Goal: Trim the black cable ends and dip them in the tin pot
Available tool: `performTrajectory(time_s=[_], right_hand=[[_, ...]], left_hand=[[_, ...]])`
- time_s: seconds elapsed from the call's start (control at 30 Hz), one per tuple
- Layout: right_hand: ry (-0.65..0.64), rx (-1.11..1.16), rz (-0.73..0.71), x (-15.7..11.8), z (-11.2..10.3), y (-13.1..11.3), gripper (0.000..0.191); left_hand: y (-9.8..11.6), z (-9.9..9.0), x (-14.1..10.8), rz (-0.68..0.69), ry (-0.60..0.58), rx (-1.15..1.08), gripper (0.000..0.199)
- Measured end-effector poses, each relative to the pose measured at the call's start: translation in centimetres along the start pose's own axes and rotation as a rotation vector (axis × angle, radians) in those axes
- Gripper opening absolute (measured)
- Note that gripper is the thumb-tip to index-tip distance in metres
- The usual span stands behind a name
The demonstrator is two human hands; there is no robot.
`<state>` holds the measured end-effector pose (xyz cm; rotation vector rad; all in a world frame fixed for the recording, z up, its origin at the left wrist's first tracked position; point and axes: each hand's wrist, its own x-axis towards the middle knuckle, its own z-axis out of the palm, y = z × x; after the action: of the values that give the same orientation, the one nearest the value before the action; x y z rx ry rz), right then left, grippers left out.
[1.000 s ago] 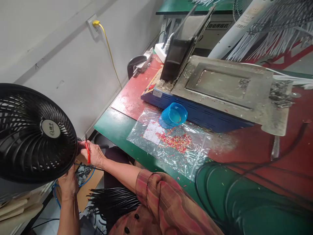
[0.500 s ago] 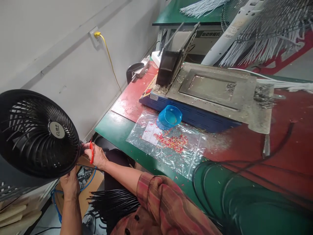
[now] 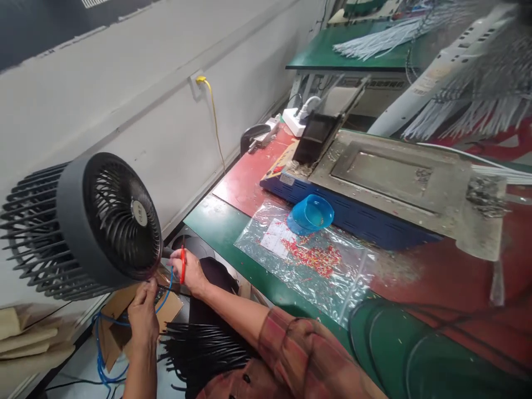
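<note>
My right hand [image 3: 193, 272] is closed around red-handled scissors [image 3: 183, 266], just right of the fan's lower rim. Near its fingers a short grey stub juts from the black desk fan [image 3: 70, 221]; I cannot tell whether they touch. My left hand [image 3: 143, 307] is closed just under the fan's rim, with its fingertips partly hidden. From it a thin black cable [image 3: 170, 290] runs toward my right wrist. A bundle of black cables [image 3: 208, 343] lies across my lap, below both hands.
On the bench, a blue cup [image 3: 311, 215] stands on a clear plastic bag [image 3: 266, 260] with red and yellow bits. Behind it sits a blue machine [image 3: 366, 227] with a metal top. A cardboard box [image 3: 112, 310] and blue cord [image 3: 98, 343] are below the fan.
The view has shifted, so the bench sits lower and further right, and more of the fan's side shows. Both hands stay near the fan's rim, the right still with the scissors.
</note>
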<state>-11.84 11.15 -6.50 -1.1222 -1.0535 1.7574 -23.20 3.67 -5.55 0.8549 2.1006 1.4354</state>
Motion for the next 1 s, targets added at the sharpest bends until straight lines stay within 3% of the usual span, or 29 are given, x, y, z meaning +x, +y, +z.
performTrajectory(time_s=[0.2, 0.43, 0.77, 0.9, 1.0], right_hand=[[-0.115, -0.038, -0.027, -5.3, -1.8, 0.0, 0.014], [-0.234, 0.019, 0.012, -10.5, -3.4, -0.5, 0.019], [-0.053, 0.032, -0.026, -13.1, -5.7, -0.3, 0.034], [-0.008, 0.020, -0.050, -13.9, -6.7, 0.1, 0.039], [0.022, 0.057, -0.019, -14.8, -7.3, 0.3, 0.042]], left_hand=[[1.9, -1.2, -3.8, -0.185, -0.180, -0.081, 0.029], [4.5, -0.3, -6.2, -0.248, -0.333, -0.158, 0.028], [6.3, 1.1, -8.6, -0.249, -0.526, -0.315, 0.026], [7.5, 1.4, -9.4, -0.401, -0.615, -0.495, 0.045], [7.9, 1.7, -9.7, -0.556, -0.653, -0.663, 0.041]])
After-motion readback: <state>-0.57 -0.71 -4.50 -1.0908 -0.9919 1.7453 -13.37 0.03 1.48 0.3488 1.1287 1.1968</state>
